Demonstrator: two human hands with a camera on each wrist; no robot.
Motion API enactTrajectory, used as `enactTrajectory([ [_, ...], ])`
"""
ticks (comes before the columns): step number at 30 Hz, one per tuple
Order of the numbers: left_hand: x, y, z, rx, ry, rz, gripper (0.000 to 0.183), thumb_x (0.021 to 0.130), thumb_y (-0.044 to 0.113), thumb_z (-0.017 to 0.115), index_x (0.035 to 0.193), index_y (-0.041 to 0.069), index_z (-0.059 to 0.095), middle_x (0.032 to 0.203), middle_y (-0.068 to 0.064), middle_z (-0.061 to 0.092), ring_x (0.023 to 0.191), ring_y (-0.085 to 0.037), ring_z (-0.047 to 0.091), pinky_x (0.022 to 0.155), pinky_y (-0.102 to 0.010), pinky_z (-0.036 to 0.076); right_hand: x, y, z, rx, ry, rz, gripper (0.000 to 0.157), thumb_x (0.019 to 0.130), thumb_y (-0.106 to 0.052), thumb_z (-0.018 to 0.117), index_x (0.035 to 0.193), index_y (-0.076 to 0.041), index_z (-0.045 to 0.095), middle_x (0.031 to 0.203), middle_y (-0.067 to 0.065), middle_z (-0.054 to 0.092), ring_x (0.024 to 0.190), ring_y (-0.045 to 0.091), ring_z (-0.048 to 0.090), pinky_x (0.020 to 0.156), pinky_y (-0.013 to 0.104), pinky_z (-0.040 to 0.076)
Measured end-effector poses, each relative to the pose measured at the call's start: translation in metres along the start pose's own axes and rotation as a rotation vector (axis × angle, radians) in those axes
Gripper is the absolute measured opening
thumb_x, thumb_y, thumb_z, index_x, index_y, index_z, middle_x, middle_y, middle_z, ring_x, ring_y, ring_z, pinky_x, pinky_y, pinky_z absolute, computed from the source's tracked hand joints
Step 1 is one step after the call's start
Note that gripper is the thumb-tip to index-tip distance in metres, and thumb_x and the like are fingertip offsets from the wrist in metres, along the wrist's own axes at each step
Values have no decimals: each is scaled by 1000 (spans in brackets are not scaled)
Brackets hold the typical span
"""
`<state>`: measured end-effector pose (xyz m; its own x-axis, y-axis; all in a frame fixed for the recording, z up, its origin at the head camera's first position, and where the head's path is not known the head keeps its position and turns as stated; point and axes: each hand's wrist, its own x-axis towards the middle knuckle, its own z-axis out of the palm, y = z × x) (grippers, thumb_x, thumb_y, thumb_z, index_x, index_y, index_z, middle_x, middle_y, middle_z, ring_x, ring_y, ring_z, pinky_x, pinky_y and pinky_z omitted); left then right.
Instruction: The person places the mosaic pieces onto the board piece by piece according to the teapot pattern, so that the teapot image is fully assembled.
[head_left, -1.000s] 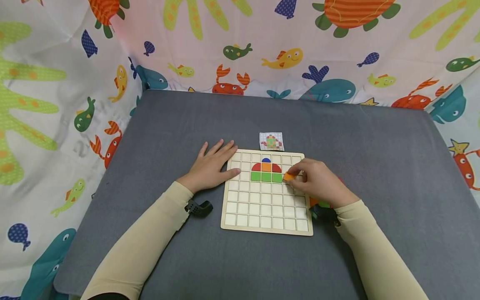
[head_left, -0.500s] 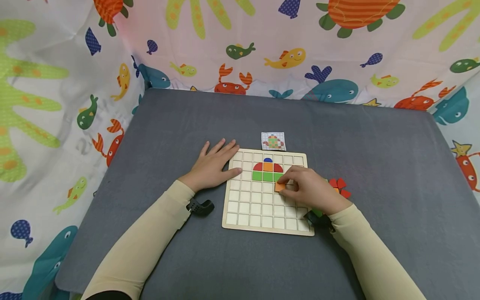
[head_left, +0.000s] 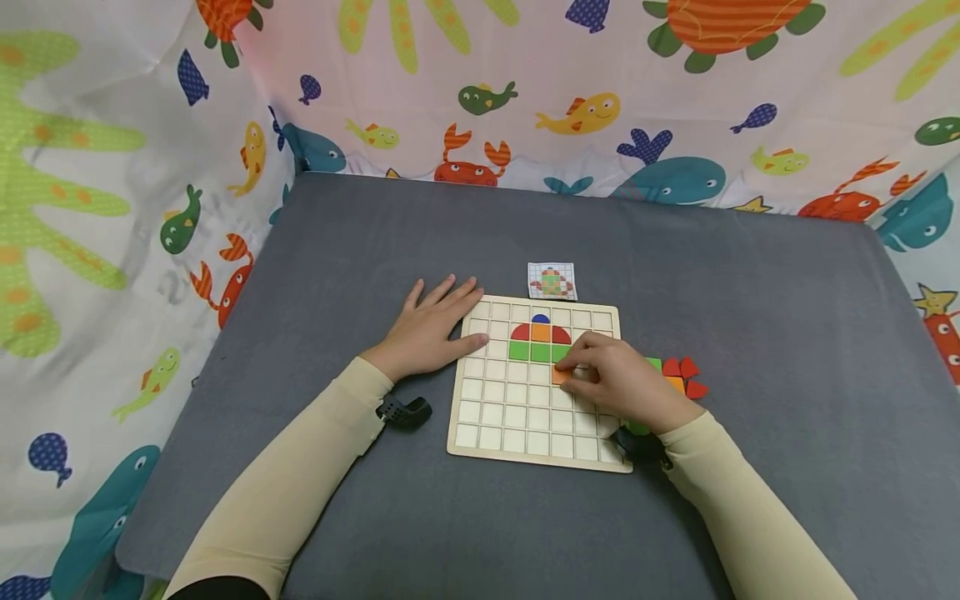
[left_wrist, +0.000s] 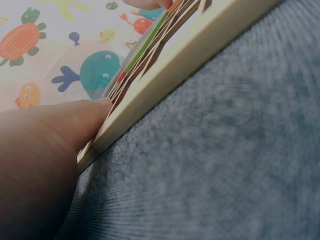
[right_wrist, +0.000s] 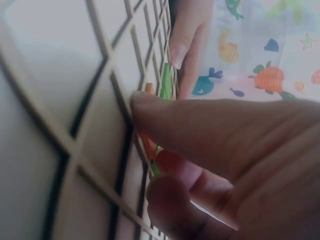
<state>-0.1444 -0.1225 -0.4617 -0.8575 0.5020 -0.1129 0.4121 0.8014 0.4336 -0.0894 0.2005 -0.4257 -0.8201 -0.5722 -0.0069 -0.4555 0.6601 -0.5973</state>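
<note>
My right hand [head_left: 617, 382] pinches a square orange tile [head_left: 559, 376] between thumb and fingers, low over the wooden grid board [head_left: 517, 435]. The tile is at the cell just below the right end of a row of green tiles [head_left: 540, 352]. Above that row sit an orange square between two red quarter-round tiles [head_left: 521, 332], and a blue half-round tile [head_left: 540, 318] on top. My left hand [head_left: 424, 335] lies flat with fingers spread at the board's upper left corner. Its thumb [left_wrist: 95, 115] rests over the board's edge in the left wrist view.
Loose red tiles [head_left: 690, 367], with orange and green ones, lie right of the board, partly hidden by my right hand. Behind the board is a small printed pattern card [head_left: 552, 282]. A grey table [head_left: 360, 233] carries everything, with a sea-animal curtain [head_left: 420, 100] around it.
My right hand has moved left and slightly down with the orange tile, from beside the green row to the cell below its right end. The left hand has stayed at the board's corner.
</note>
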Motion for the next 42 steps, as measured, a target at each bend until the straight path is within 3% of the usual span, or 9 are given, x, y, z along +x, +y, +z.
enactTrajectory([
  [6, 1, -2, 2, -6, 0, -4, 82, 103, 70, 46, 170, 28, 22, 176, 9, 13, 164, -18, 2, 127, -56, -14, -4, 2, 3, -10, 19, -14, 24, 90, -13, 86, 114, -9, 82, 107, -3, 69, 82, 10, 58, 69, 27, 50],
  [11, 1, -3, 3, -12, 4, -5, 82, 103, 70, 45, 170, 28, 22, 176, 9, 14, 164, -19, 2, 127, -56, -13, -10, 4, -3, -41, 48, -17, 22, 91, -13, 84, 113, -10, 81, 105, -1, 71, 78, 10, 56, 66, 27, 50],
  [21, 3, -2, 3, -2, 4, -3, 83, 103, 71, 46, 170, 28, 22, 176, 9, 13, 164, -18, 1, 127, -56, -14, -27, 18, -40, -98, 22, 142, 19, 95, -11, 79, 114, -7, 80, 99, 1, 71, 76, 14, 56, 63, 28, 49],
  [26, 3, -1, 3, 3, -5, -2, 82, 103, 71, 45, 170, 29, 21, 176, 9, 13, 164, -18, 1, 127, -56, -14, -35, 26, -56, -98, 1, 216, 20, 96, -12, 78, 115, -7, 80, 105, 3, 73, 81, 17, 59, 66, 30, 52],
  [34, 3, -2, 4, 6, 0, 0, 82, 104, 70, 45, 170, 28, 22, 176, 9, 13, 164, -18, 2, 127, -56, -14, -42, 45, -68, -101, -56, 306, 27, 97, -13, 76, 123, -4, 78, 119, 15, 71, 100, 30, 66, 85, 49, 57],
  [37, 3, -3, 4, 7, 2, 2, 81, 104, 70, 44, 170, 28, 22, 176, 9, 13, 164, -18, 2, 127, -55, -14, -42, 51, -68, -106, -69, 311, 27, 96, -13, 76, 121, -4, 78, 119, 15, 71, 100, 30, 64, 85, 49, 56],
  [42, 2, -3, 3, 2, 8, 4, 82, 103, 70, 45, 170, 28, 22, 176, 8, 14, 164, -18, 2, 127, -56, -13, -40, 53, -67, -88, -88, 323, 23, 94, -14, 79, 115, -3, 79, 111, 13, 71, 90, 25, 61, 74, 37, 54],
])
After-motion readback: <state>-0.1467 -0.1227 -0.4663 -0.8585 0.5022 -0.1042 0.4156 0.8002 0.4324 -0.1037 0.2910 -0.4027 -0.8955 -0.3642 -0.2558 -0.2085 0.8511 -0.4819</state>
